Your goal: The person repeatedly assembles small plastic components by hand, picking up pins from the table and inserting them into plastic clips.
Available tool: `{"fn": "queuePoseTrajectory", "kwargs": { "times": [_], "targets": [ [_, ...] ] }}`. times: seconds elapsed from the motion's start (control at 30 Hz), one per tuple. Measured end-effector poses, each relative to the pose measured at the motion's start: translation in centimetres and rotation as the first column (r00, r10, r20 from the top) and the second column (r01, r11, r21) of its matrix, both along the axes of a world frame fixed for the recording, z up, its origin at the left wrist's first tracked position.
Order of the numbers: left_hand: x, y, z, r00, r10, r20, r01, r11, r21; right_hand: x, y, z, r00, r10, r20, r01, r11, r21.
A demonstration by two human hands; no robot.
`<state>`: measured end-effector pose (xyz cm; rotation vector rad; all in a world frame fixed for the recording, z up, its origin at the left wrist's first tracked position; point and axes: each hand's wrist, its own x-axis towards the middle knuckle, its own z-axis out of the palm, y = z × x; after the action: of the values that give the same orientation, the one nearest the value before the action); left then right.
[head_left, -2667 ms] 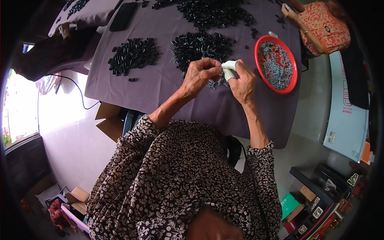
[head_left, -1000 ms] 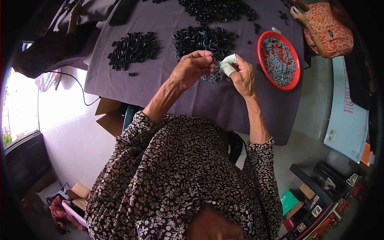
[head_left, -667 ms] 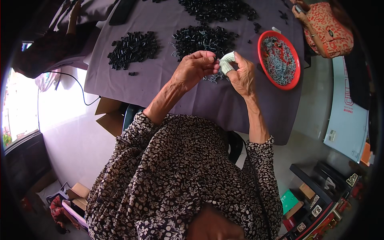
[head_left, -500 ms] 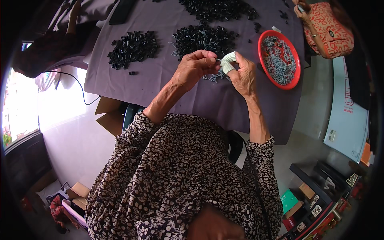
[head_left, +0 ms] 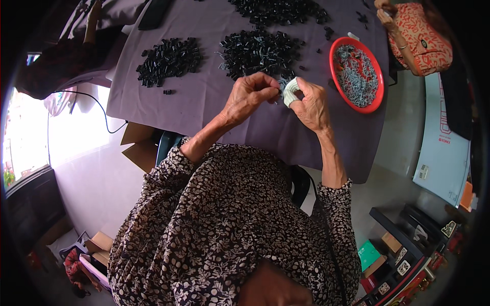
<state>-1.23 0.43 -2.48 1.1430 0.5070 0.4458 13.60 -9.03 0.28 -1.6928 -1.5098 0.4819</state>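
My left hand (head_left: 250,97) is closed in a pinch, with a small black piece (head_left: 279,92) just showing at its fingertips. Close beside it, my right hand (head_left: 310,105) has thumb and forefinger bent together, both in ribbed white finger covers (head_left: 290,94). Whatever those covered tips hold is hidden. Beyond the hands lies a mixed pile of short black pieces and thin grey ones (head_left: 260,53). A few grey pieces (head_left: 283,81) lie by the fingertips. On the right, a red bowl (head_left: 381,94) holds many thin grey pieces (head_left: 354,76).
A pile of black pieces (head_left: 171,61) lies at left on the purple cloth (head_left: 214,99), another (head_left: 280,11) at the far side. One loose piece (head_left: 167,92) sits near the left pile. Another person's hand (head_left: 389,20) shows far right beside an orange patterned bag (head_left: 423,41).
Both hands have drawn slightly toward me, and the right wrist has shifted a little right. The white-covered fingers have curled closer together. Piles and bowl look unmoved.
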Motion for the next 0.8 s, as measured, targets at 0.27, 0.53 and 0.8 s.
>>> {"fn": "queuePoseTrajectory", "kwargs": {
  "times": [0.27, 0.53, 0.8],
  "targets": [
    [0.2, -0.8, 0.5, 1.000, -0.023, 0.003, 0.023, 0.999, -0.038, 0.0, -0.7, -0.1, 0.992, -0.036, -0.119, 0.028, 0.998, -0.065],
    [-0.9, -0.2, -0.4, 0.983, -0.138, -0.121, 0.144, 0.988, 0.048, -0.1, -0.7, -1.1, 0.983, 0.008, -0.184, -0.024, 0.996, -0.083],
    [-1.5, 0.7, -1.5, 0.996, -0.007, -0.091, -0.008, 0.987, -0.162, 5.1, 1.0, -4.2, 0.975, -0.200, 0.094, 0.207, 0.975, -0.082]
  ]
}}
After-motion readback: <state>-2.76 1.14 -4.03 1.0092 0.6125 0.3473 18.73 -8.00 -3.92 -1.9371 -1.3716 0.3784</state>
